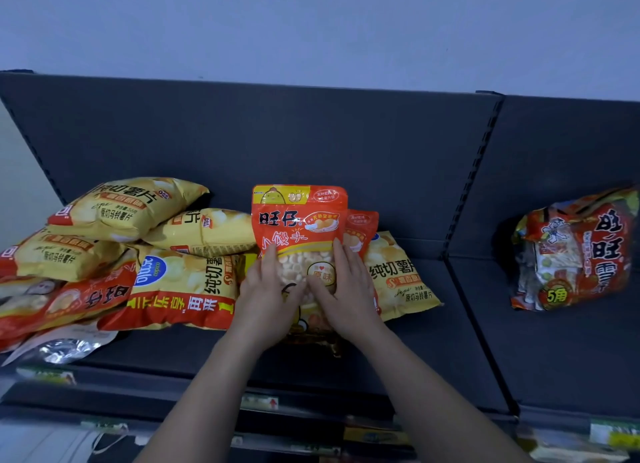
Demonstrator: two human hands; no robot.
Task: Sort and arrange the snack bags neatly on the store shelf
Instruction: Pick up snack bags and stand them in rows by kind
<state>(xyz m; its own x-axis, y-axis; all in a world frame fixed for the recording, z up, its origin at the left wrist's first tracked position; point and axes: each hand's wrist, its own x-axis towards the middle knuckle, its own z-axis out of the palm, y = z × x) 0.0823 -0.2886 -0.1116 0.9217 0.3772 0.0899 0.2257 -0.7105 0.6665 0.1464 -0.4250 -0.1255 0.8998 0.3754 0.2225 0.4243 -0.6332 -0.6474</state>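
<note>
Pressing flat with left hand [266, 291] and right hand [348, 289]: fingers straight, nothing gripped, thumbs nearly meeting on the lower front of the orange bun bag [299, 220]. Likely steadying it upright and label-out to stop it slumping. Propped against a second orange bag [363, 225] just behind, to its right; looks like the start of a same-product row. Visible through the front bag's clear window: small pale round biscuits [294, 268], loose inside. Standing mid-bay on the dark shelf deck [433, 352].

Right behind that pair: one yellow chip bag [401, 275], lying tilted. To the left: heap of yellow chip bags [128, 208], stacked crosswise, some sideways or upside down, mixed with another orange bag [72, 300] lying flat and a silver pouch [62, 346] at the front edge. Not sorted yet, by the look of it.

Past the slotted upright [474, 172], in the next bay: red multipack [576, 251] alone, clear wrap holding smaller packets. Probably calls for separating yellow from orange next.
</note>
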